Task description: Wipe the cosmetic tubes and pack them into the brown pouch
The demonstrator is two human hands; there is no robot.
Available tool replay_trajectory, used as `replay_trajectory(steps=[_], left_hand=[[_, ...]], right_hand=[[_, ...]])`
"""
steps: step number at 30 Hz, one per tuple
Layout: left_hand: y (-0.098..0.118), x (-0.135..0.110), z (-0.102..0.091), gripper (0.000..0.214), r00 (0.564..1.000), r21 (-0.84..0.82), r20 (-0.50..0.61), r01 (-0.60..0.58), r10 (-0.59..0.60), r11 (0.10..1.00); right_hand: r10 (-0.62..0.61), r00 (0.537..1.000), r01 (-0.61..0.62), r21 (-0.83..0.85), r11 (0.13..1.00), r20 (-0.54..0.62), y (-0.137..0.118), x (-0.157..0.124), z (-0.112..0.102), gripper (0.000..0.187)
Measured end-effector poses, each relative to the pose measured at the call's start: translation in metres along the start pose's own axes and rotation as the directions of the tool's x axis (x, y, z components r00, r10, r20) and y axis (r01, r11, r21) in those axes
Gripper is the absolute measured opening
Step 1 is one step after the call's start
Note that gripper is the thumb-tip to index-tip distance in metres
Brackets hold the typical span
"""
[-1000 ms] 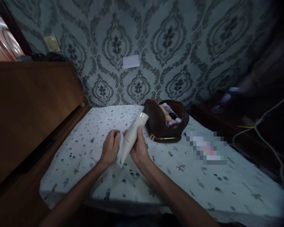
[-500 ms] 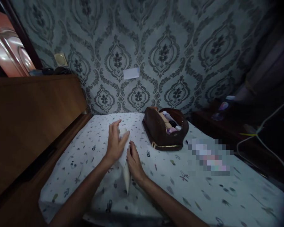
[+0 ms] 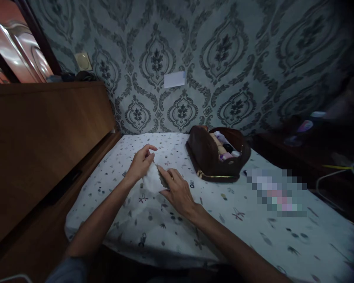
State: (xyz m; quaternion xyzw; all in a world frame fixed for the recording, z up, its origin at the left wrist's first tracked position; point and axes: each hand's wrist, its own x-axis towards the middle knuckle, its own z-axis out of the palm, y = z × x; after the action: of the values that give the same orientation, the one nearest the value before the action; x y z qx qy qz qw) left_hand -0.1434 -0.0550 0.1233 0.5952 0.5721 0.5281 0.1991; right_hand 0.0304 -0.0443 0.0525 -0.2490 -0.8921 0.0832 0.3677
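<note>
Head view: white cloth (image 3: 152, 181) between left hand (image 3: 139, 164), touching it (grip unclear), and right hand (image 3: 179, 193), clamped on it.

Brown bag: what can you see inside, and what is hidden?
The open bag shows a beige item, lilac item, black part, pink item and white part. It covers their lower portions and anything beneath.

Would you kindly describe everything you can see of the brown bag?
The brown bag is dark and leather-like, with a gold-toned zip along its lower front edge and pulls at the left corner. It sits upright on the patterned sheet, near the wall, its top open. Inside are a beige item, a black one and a pinkish one, among others. Neither the left hand nor the right hand touches it.
</note>
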Motion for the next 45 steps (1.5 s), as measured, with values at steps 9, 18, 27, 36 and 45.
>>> replay_trajectory(steps=[9, 18, 27, 36, 45], left_hand=[[-0.025, -0.016, 0.008, 0.028, 0.955, -0.268, -0.229, 0.122, -0.187, 0.956], [-0.033, -0.015, 0.004, 0.031, 0.9, -0.342, -0.4, 0.028, -0.172, 0.939], [-0.063, -0.016, 0.01, 0.044, 0.771, -0.523, -0.507, 0.08, -0.385, 0.849], [-0.062, -0.068, 0.033, 0.044, 0.83, -0.576, -0.311, 0.223, -0.463, 0.786], [-0.061, -0.075, 0.015, 0.037, 0.885, -0.282, -0.332, 0.237, -0.326, 0.93]], right_hand=[[-0.061, 0.994, 0.076, -0.182, 0.98, 0.086, 0.002, -0.004, 0.008, 0.066], [0.141, 0.985, -0.161, 0.257, 0.953, 0.097, -0.003, 0.006, 0.019, 0.049], [0.252, 0.921, -0.375, 0.506, 0.777, 0.296, -0.009, 0.003, 0.037, 0.074], [0.299, 0.867, -0.493, 0.775, 0.395, 0.399, -0.009, -0.001, 0.043, 0.064], [0.27, 0.883, -0.467, 0.778, 0.421, 0.384, -0.017, 0.004, 0.015, 0.062]])
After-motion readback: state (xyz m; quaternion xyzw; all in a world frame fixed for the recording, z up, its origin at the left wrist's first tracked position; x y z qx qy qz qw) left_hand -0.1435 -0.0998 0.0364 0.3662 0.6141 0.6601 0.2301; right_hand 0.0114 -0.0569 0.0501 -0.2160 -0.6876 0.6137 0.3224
